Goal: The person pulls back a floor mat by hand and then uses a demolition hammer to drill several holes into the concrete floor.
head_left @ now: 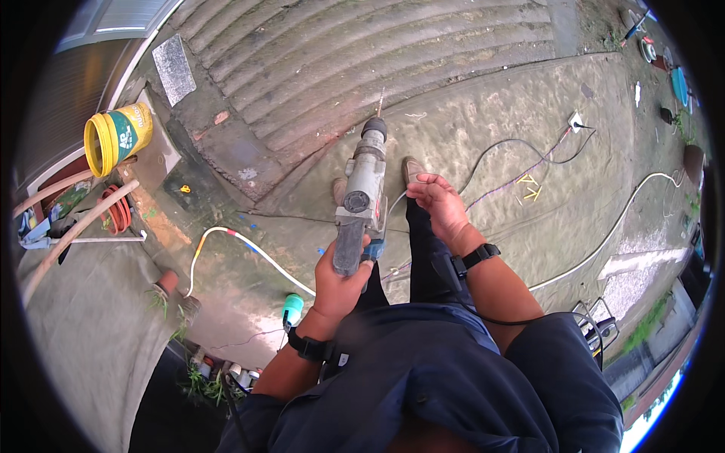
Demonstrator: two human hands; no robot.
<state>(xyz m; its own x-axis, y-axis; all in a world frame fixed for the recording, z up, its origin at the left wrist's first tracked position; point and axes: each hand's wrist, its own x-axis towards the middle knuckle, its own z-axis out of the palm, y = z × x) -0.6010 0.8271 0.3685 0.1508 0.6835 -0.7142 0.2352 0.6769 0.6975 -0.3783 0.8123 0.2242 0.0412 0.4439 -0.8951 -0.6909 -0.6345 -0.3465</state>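
My left hand (336, 283) is wrapped round the rear grip of a grey rotary hammer drill (368, 166). The drill points away from me, held above the floor in front of my body, with a thin drill bit (381, 102) in its dark chuck (374, 128). To the right of the tool, my right hand (445, 208) is raised and touches nothing that I can see. Its fingers are loosely bent and apart. Below it, one of my shoes (412, 171) shows on the concrete; the drill partly hides the other.
Ridged concrete (362, 45) slopes ahead. A dark cable runs right to a white power socket (575, 121), near small yellow pieces (529, 187). A pale hose (257, 253) curves across the floor. A yellow bucket (113, 140) and wooden poles (83, 213) stand left; a green-topped container (292, 308) sits near me.
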